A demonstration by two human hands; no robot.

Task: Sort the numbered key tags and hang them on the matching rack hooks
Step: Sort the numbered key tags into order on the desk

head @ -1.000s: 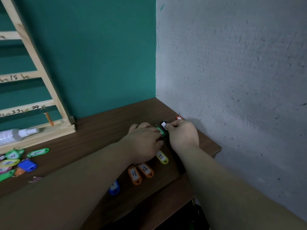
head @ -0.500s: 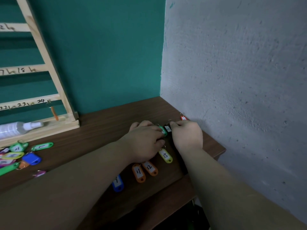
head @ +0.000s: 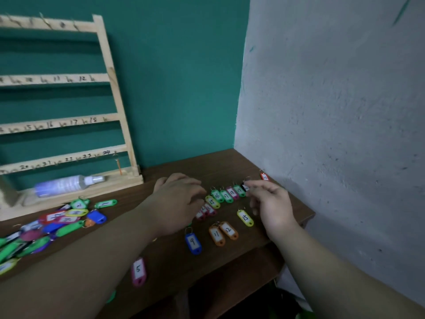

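Note:
A wooden rack [head: 116, 116] with numbered hooks leans on the teal wall; one orange tag [head: 119, 167] hangs at its bottom right. On the brown table [head: 230, 161] lies a row of tags: green 16 [head: 217, 195], green 17 [head: 227, 196], pink 18 [head: 232, 192], another green tag [head: 239, 191] and a black tag [head: 245, 187]. My left hand [head: 178, 202] hovers flat just left of the row and holds nothing. My right hand [head: 270, 204] is just right of the black tag, fingers loosely curled and empty.
Nearer me lie a yellow 15 [head: 245, 218], orange 11 [head: 216, 236] and 12 [head: 229, 230], blue 9 [head: 193, 241] and pink 5 [head: 138, 271]. A red tag [head: 265, 176] lies by the grey wall. A loose pile of tags [head: 57, 221] and a plastic bottle [head: 66, 184] are at the left.
My right hand has let go of the black tag, which now lies at the row's right end. Both hands have drawn back and apart, uncovering the row. The view has tilted and shifted.

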